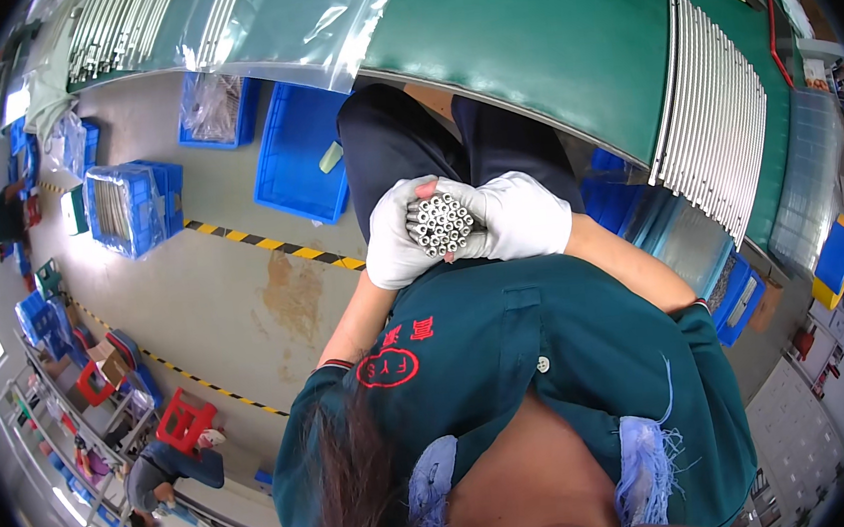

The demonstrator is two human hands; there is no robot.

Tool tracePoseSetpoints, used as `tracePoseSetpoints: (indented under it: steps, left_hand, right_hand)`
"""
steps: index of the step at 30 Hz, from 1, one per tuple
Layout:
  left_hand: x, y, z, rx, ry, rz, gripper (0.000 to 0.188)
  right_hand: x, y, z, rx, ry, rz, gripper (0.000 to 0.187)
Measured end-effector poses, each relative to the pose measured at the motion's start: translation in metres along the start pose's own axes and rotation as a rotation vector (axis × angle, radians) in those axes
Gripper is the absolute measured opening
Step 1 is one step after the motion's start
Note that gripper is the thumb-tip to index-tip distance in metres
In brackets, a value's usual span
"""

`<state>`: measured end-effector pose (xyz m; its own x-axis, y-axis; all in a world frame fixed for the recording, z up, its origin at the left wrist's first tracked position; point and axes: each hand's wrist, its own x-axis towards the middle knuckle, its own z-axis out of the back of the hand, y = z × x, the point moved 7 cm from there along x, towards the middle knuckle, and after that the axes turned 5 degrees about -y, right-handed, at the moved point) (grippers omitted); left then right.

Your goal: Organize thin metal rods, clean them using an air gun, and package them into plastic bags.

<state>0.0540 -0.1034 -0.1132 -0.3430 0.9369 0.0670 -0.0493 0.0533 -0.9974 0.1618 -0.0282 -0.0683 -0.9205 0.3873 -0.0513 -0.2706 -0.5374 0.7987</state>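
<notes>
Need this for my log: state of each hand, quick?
Left hand: closed, holding the bundle of metal tubes.
Right hand: closed, holding the same bundle.

The left hand (392, 238) and right hand (526, 216) were gloved in white. The bundled tubes (441, 224) were silver-grey with dark bores; the tabletop (522, 34) was green, the tube row (712, 108) toward its right edge silver. The shirt (479, 344) was dark green, the floor tape (275, 245) striped yellow and black.
</notes>
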Motion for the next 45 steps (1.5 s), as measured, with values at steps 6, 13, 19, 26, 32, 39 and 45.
tracePoseSetpoints:
  steps: [6, 13, 19, 26, 32, 39, 45]
  left_hand:
    - [0.004, -0.001, -0.005, 0.068, -0.013, 0.003, 0.065]
    - [0.011, -0.010, -0.011, 0.258, 0.039, -0.083, 0.060]
    - [0.005, -0.010, -0.011, 0.304, 0.027, -0.111, 0.057]
    - [-0.018, 0.040, 0.000, 0.152, -0.014, 0.365, 0.019]
    - [-0.015, 0.031, -0.001, 0.193, -0.023, 0.288, 0.024]
    - [-0.008, 0.001, -0.008, 0.330, -0.021, -0.138, 0.049]
    - [-0.003, -0.023, -0.013, 0.443, -0.008, -0.328, 0.048]
  right_hand:
    - [-0.003, -0.008, 0.000, 0.007, 0.022, -0.043, 0.072]
    - [-0.013, -0.016, 0.001, 0.034, -0.030, -0.054, 0.073]
    - [-0.014, -0.012, 0.002, 0.037, 0.000, -0.027, 0.076]
    - [-0.010, -0.003, -0.002, 0.070, -0.031, 0.130, 0.072]
    - [-0.013, -0.002, 0.000, 0.049, -0.065, 0.166, 0.072]
    - [-0.018, -0.004, 0.001, 0.063, -0.051, 0.138, 0.072]
    - [-0.022, -0.008, 0.001, 0.078, -0.024, 0.152, 0.071]
